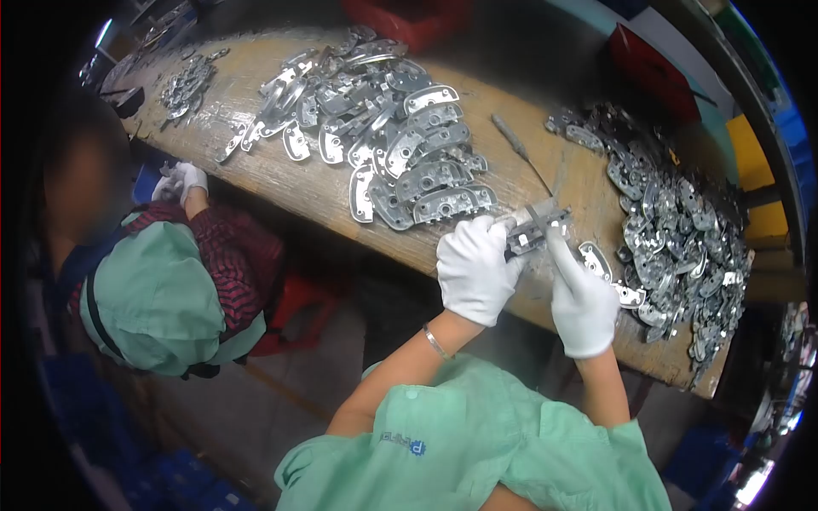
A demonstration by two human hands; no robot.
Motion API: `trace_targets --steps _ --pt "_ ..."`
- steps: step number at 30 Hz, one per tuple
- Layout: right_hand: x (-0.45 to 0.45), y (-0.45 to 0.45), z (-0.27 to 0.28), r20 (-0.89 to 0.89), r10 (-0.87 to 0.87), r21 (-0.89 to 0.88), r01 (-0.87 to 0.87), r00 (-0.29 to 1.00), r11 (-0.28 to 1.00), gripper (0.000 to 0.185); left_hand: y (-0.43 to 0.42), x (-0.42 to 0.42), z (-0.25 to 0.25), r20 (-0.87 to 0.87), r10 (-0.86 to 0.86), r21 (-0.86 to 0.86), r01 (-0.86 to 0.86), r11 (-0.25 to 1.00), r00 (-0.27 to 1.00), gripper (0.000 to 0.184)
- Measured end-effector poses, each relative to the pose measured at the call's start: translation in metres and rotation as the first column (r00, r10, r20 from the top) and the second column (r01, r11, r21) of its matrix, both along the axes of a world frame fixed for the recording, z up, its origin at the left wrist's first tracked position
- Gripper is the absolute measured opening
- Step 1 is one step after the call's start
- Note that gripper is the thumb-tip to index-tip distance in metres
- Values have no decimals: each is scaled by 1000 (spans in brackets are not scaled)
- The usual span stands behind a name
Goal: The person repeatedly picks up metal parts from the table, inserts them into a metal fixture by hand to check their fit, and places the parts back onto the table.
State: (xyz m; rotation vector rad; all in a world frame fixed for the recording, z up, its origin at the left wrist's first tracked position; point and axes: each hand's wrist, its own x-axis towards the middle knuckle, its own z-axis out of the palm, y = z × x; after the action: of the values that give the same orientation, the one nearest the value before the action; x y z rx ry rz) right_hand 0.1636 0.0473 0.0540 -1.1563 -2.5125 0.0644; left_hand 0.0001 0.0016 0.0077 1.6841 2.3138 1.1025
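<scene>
White gloves cover both of my hands at the front edge of the wooden table (545, 294). My left hand (479, 268) is closed on a grey metal part (530, 238). Against that same part, my right hand (584, 298) is closed around a flat grey tool (538, 220), its fingers pointing up and left. A thin rod with a grey handle (509, 136) lies on the table just beyond my hands. Close to my right hand lie a few loose metal parts (596, 260).
A large heap of silvery metal parts (417, 153) spreads to the left; another heap (682, 238) covers the right end. A co-worker in a green cap (158, 294) sits at the left. Red containers (652, 72) stand behind the table.
</scene>
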Motion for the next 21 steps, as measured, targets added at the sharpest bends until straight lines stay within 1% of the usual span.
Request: trace_targets --steps 1,3,4,5,6,7,10,13,14,15,16,17,18,19,21 --pt "9 -6 4 4 6 11 -6 1000 1000 62 1 -1 -1 8 14 7 -15 1000 1000 55" --pt "13 -22 6 119 3 19 -6 993 1000 66 -1 1 -5 -46 18 31 -17 999 999 53" --pt "11 -25 0 120 -2 15 0 993 1000 66 -2 0 -2 -24 8 -35 -8 999 1000 49" --pt "7 -27 -12 176 -21 72 8 984 997 68 -1 0 -2 -27 3 -38 -4 999 1000 49" --pt "5 -28 -19 229 -39 129 9 973 992 70 0 -1 -3 -52 15 62 -11 998 999 44" --pt "6 -31 -20 223 -35 127 6 974 992 70 0 -2 -2 -76 33 162 -20 987 997 40" --pt "10 -34 -17 267 -54 173 8 962 985 71 1 -3 -2 -50 25 119 -19 993 998 37" --pt "7 -33 -13 290 -47 108 16 956 994 69 0 -2 1 -51 16 130 -10 991 999 37" --pt "-1 -26 -16 282 -52 120 18 958 993 68 0 -2 -1 -59 14 62 -10 998 998 37" --pt "-6 -22 -18 269 -55 133 20 961 991 67 -1 -2 -2 -66 17 64 -13 998 998 37" --pt "-7 -23 -11 244 -48 56 36 969 998 63 -1 -1 -3 -81 28 102 -20 995 996 38" --pt "-2 -25 -6 234 -51 65 36 971 997 63 0 -1 -4 -94 39 143 -25 989 995 40" --pt "11 -27 -1 94 -6 -20 8 996 1000 64 1 -1 -5 -63 26 114 -19 993 998 45" --pt "25 -27 1 -50 31 -97 -36 998 995 64 2 0 -4 -65 31 127 -22 992 997 45" --pt "57 -18 0 -243 -188 -257 124 952 959 66 0 2 -2 -19 7 89 -6 996 1000 51"
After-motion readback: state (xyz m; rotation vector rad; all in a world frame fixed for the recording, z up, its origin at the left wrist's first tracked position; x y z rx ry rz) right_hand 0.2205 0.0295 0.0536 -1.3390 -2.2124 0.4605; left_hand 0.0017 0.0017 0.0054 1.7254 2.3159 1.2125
